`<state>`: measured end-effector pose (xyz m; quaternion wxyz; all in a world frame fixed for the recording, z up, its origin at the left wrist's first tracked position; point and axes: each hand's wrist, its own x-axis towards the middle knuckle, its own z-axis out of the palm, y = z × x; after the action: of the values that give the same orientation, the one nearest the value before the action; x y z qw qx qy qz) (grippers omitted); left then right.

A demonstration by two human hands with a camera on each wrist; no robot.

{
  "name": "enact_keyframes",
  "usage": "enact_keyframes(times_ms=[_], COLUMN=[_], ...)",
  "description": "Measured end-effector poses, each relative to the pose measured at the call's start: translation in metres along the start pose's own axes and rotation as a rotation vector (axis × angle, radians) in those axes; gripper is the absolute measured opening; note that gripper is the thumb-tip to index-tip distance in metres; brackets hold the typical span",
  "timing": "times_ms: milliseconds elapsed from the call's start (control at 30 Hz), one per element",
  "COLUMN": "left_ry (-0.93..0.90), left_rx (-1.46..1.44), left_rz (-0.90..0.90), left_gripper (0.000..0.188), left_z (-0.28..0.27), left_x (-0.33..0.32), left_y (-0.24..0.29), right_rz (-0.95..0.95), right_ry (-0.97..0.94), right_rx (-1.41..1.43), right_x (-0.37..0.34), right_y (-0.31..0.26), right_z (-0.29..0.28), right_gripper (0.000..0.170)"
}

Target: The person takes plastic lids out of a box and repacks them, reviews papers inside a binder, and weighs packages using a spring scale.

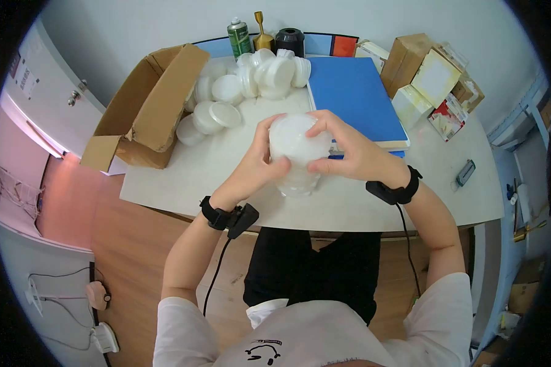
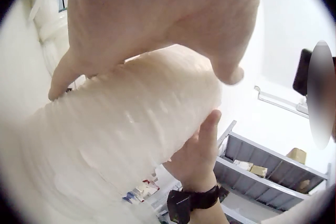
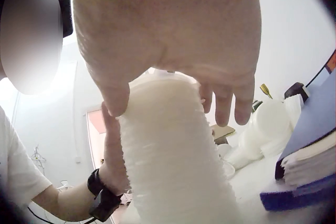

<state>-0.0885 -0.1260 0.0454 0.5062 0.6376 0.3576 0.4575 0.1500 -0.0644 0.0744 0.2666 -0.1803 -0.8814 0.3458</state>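
Note:
A tall stack of round white translucent lids [image 1: 297,144] stands upright on the table near its front edge. The left hand [image 1: 257,162] curves round the upper part of the stack from the left, its thumb on the near side. From the right, the right hand [image 1: 352,150] holds the top, with thumb and fingers spread against the rim. In the left wrist view, the ribbed side of the stack [image 2: 126,124] fills the space under the left hand [image 2: 163,19]. The right wrist view shows the layered edges of the stack [image 3: 173,150] below the right hand [image 3: 168,29].
Behind lie more white lids [image 1: 226,90] in piles. An open cardboard box [image 1: 147,104] stands at the left, a blue binder [image 1: 355,92] at the back right. Small boxes [image 1: 434,76], a spray can [image 1: 239,40] and a black container [image 1: 290,41] line the back.

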Motion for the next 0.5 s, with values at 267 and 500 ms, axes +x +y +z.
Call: enact_keyframes(times_ms=[267, 500], left_ry=[0.082, 0.095], left_rx=[-0.149, -0.320], left_rz=[-0.164, -0.230], left_gripper=[0.068, 0.083], left_z=[0.011, 0.016], left_x=[0.005, -0.003], left_y=[0.013, 0.015], right_rz=[0.160, 0.573], right_ry=[0.230, 0.327], right_rx=[0.579, 0.953], right_x=[-0.015, -0.014], right_y=[0.012, -0.008], right_z=[0.025, 0.036], right_gripper=[0.061, 0.073])
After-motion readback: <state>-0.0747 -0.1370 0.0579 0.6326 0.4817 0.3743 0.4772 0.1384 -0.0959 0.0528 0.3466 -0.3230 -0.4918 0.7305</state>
